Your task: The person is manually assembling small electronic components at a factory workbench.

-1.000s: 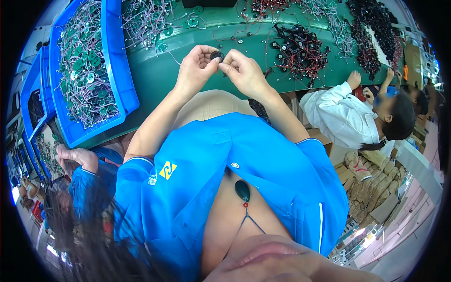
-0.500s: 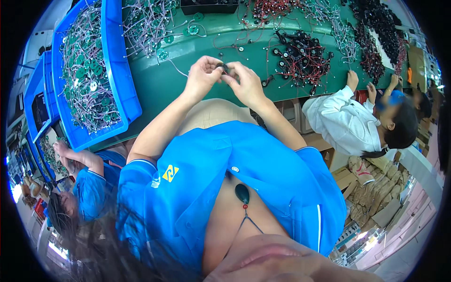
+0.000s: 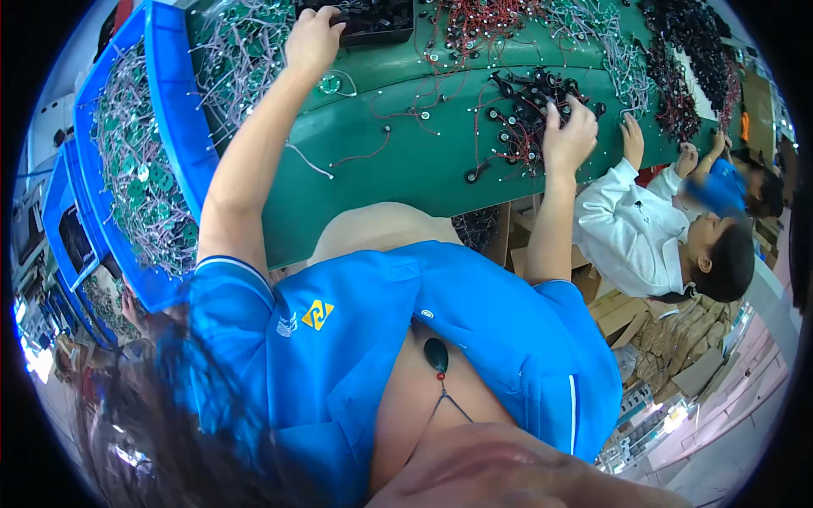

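Note:
My left hand (image 3: 313, 41) reaches to the left end of a black box (image 3: 377, 37) holding small black parts. Its fingers are curled together there, and whatever they pinch is too dark to make out. Far to the right, my right hand (image 3: 570, 140) is at the near right side of a pile of small round black parts with red wires (image 3: 527, 106). Thumb and fingers are apart, touching the pile, with no part plainly held. Below my left hand, a green disc with a pale wire (image 3: 329, 84) lies on the green table (image 3: 373, 182).
A blue bin (image 3: 179, 102) of green discs and pale wires stands at the left, beside a loose heap of the same (image 3: 241, 63). More red-wired parts (image 3: 483, 25) lie at the back. A co-worker in a white top (image 3: 631, 224) sits at the right.
My hands were together over the table's near edge, holding a small dark part. They have parted: the left went up to the black box, the right across to the red-wired pile.

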Motion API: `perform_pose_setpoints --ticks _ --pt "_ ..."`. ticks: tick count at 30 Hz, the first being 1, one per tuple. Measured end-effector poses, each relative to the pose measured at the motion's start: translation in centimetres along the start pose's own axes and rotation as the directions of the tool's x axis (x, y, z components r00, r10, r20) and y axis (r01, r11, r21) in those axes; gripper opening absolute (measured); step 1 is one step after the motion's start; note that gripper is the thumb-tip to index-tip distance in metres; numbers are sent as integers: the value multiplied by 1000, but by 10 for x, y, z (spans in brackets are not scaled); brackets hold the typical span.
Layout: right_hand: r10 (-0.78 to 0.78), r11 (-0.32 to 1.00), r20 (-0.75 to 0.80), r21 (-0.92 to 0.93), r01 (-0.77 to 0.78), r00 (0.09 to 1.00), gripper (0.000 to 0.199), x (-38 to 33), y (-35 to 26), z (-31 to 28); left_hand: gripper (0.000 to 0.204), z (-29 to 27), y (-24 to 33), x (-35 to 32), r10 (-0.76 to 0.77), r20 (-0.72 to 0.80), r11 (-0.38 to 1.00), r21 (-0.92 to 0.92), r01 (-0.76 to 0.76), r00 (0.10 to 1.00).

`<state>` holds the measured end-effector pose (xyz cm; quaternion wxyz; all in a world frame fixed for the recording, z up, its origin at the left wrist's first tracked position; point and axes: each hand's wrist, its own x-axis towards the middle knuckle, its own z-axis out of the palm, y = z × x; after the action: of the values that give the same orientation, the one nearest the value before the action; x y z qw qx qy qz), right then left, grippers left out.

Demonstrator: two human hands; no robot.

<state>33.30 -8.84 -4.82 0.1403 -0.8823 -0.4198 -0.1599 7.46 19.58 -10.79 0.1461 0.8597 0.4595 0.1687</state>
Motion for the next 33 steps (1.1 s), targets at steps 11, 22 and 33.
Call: perform_pose_setpoints --ticks 11,22,33 --pt "-231 868 203 485 108 952 6 20 -94 96 34 38 -18 33 -96 306 989 139 55 947" --pt "-507 768 245 564 304 826 9 -49 -134 84 12 28 -45 17 -246 242 653 -675 345 939" --pt "-450 867 336 386 315 828 31 -112 -174 100 12 -35 2 -8 -102 -138 837 -546 11 985"
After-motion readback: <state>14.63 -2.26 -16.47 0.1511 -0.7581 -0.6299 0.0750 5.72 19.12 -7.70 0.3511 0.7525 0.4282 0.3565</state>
